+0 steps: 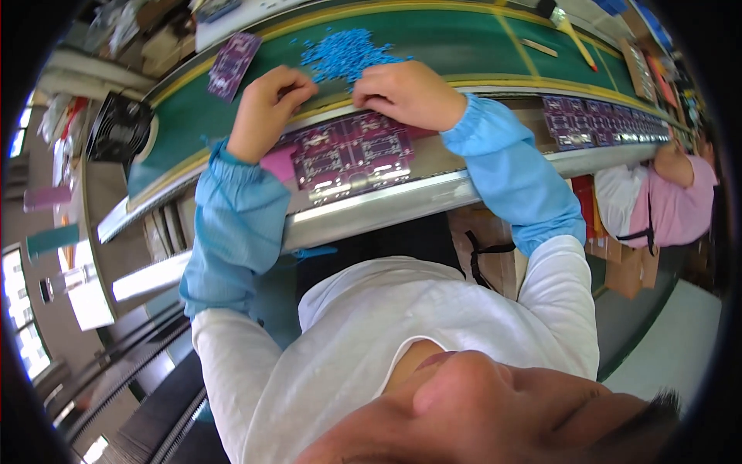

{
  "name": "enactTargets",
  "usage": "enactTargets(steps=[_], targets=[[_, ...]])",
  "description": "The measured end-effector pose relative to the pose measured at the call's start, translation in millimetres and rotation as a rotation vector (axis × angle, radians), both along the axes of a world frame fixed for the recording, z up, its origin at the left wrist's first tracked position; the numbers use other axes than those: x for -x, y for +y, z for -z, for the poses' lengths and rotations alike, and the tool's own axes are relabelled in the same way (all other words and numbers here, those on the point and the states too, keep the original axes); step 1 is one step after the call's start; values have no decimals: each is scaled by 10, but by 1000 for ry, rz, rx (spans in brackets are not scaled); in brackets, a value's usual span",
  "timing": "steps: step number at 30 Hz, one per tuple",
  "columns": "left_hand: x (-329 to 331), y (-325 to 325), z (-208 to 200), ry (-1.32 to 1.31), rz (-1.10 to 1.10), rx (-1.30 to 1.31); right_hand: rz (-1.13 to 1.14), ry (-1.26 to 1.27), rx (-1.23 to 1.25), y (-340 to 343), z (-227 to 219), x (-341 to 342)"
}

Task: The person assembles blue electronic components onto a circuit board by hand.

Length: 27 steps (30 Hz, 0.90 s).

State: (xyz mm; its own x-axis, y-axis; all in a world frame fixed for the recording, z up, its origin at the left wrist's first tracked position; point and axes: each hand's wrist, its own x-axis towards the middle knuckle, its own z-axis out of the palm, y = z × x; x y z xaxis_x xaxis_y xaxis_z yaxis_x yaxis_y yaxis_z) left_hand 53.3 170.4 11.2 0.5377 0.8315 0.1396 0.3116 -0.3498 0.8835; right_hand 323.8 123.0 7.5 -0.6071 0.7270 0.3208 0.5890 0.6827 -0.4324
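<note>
Wearer's head (471,394) is filling the view toward five o'clock. Purple board panel (352,158) is lying at twelve, just beyond the metal rail (371,214); its long axis is running from nine toward three, the three-o'clock end sitting slightly higher. Left hand (268,108) at eleven is curling, thumb near fingertips. Right hand (408,93), past twelve, is bunching its fingers narrowly beside the blue component pile (344,54). Whether either is holding a component: cannot tell.

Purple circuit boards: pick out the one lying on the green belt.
The lone board up and left of the left hand; the other boards sit in rows along the silver rail.
</note>
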Motion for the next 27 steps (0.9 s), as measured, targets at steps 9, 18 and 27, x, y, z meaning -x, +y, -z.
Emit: enactTargets(steps=[9, 18, 27], targets=[[135, -83, -36, 121, 61, -113, -27, -70, -5, -93, 2, 120], [216, -138, -81, 233, 174, -88, 4, -116, -65, -117, -4, 160], [192, -169, -71, 358, 164, -193, 64, -153, -99, -192, 43, 212]])
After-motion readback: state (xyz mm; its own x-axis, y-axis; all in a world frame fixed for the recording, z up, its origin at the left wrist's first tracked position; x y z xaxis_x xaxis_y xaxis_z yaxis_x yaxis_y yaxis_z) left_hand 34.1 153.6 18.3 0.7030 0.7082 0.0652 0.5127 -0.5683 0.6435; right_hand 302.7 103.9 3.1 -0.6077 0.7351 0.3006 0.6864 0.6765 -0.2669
